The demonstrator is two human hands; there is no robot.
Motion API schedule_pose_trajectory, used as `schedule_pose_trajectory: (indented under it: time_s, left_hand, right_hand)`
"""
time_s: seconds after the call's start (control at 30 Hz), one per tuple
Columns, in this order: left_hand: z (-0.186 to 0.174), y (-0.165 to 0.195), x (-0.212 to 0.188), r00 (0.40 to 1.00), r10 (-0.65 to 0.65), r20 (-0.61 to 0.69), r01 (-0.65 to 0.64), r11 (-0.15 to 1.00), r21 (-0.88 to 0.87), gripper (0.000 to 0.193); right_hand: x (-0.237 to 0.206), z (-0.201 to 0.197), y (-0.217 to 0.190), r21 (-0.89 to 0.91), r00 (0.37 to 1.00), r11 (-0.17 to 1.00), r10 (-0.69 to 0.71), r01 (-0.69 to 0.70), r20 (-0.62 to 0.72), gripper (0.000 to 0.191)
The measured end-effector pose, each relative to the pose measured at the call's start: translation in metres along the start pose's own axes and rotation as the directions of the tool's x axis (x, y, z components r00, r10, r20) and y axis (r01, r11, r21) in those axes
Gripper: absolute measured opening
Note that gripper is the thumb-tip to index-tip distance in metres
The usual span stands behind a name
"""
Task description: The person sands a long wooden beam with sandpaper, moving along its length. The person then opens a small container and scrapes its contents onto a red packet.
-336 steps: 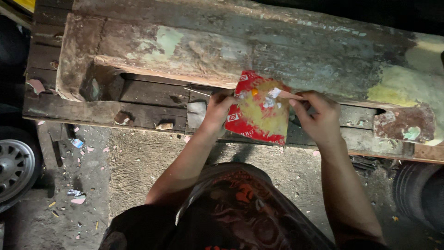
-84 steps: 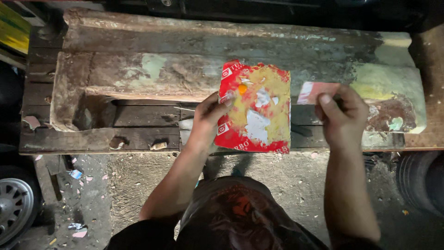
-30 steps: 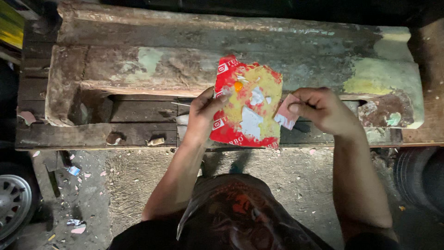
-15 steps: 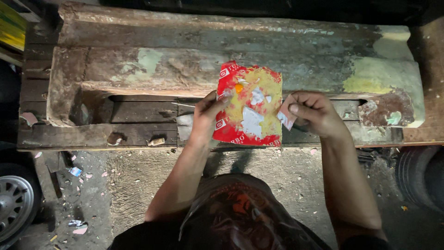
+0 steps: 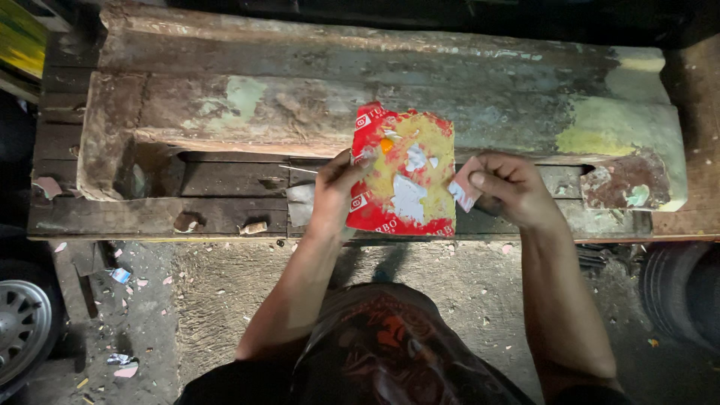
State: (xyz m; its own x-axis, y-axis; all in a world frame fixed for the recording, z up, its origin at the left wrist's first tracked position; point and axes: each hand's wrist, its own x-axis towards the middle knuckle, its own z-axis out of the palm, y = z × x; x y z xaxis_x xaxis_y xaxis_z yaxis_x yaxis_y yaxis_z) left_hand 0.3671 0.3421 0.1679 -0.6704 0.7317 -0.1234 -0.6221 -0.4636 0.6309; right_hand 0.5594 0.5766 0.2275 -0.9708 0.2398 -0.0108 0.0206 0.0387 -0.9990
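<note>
The red and yellow wrapper (image 5: 405, 174) is hanging upright over the front edge of the workbench (image 5: 225, 97), its printed face flaking away in pale patches. It is looking very light and limp, thin enough to tear or crumple under a hard pinch, so the firmer red border seems the better place to take it. The left hand (image 5: 337, 187) is gripping that left border, fingers curled around the edge. The right hand (image 5: 504, 189) is closing on a small pinkish scrap (image 5: 463, 186), held just beside the wrapper's right edge. Behind them the weathered bench is showing peeling green paint and a dark recess. On the ground at lower left, a wheel (image 5: 22, 330) is peeking into view.
</note>
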Motion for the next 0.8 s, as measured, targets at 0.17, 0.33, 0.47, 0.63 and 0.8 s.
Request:
schedule_pose_trajectory:
  time_s: [0.17,0.33,0.47,0.63,0.8]
  left_hand:
    - [-0.008,-0.009,0.005,1.0,0.015,-0.013,-0.015,1.0,0.024,0.028]
    - [-0.009,-0.008,0.006,0.992,0.109,-0.062,-0.103,0.991,0.088,0.028]
    - [-0.002,0.002,0.001,0.992,0.126,-0.025,-0.121,0.98,0.158,0.026]
    - [0.006,0.008,-0.001,0.994,0.11,0.014,-0.111,0.993,0.045,0.023]
    - [0.004,0.004,0.003,0.996,0.088,0.001,-0.088,0.995,0.051,0.027]
  right_hand:
    - [0.0,0.0,0.012,0.266,0.981,0.945,0.193,-0.19,0.014,0.021]
    - [-0.009,0.01,0.022,0.119,0.993,0.987,0.112,-0.107,-0.043,0.022]
    - [-0.012,0.003,0.018,0.047,0.992,0.997,0.069,-0.064,-0.109,0.021]
    - [-0.005,-0.009,0.009,0.4,0.992,0.916,0.024,0.029,-0.127,0.019]
    - [0.009,-0.003,0.009,0.397,0.985,0.915,-0.005,0.074,-0.172,0.017]
